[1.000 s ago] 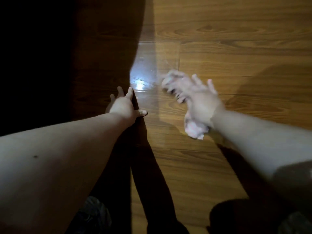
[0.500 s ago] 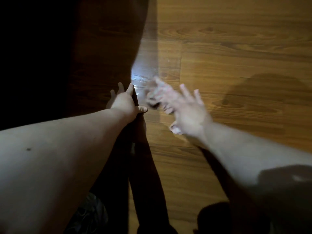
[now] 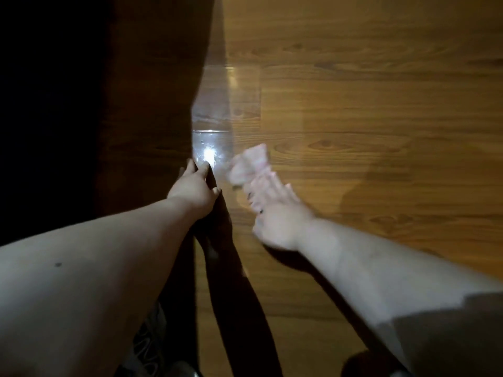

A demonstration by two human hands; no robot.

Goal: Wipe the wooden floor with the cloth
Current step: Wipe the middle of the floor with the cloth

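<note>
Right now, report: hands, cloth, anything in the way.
Left hand flat on floor, fingers straight. Right hand on cloth, blurred, grip unclear. Nothing seen in the way on the lit boards; floor's left side dark.

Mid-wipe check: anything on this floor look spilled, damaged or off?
One glossy, wet-looking patch on the wooden floor, just beyond the left hand and beside the blurred cloth at the right hand; it shines unlike the planks around it. No damage shows; the far left is too dark to judge.
</note>
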